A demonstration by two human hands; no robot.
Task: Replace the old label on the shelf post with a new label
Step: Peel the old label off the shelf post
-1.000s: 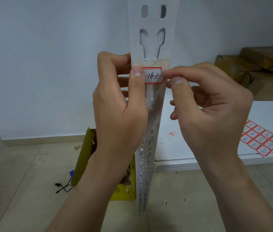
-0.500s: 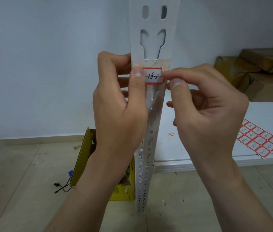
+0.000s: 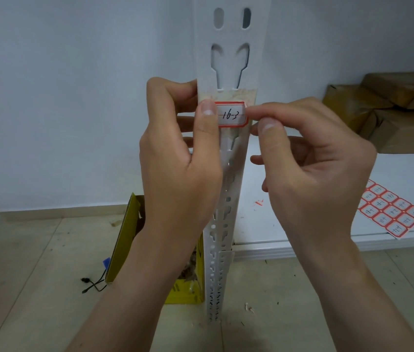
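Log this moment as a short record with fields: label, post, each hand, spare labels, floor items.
label: red-bordered label reading 16-3, on the post front
post: white slotted post, old residue above the label
left hand: left hand thumb on the label's left end, fingers behind the post
right hand: right hand pinching the label's right end
spare labels: sheet on the white shelf
floor items: yellow box, black cable

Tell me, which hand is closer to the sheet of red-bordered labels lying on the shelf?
Right. The right hand is beside the post, above and left of the label sheet, not touching it. The left hand is across the shelf post, farther off.
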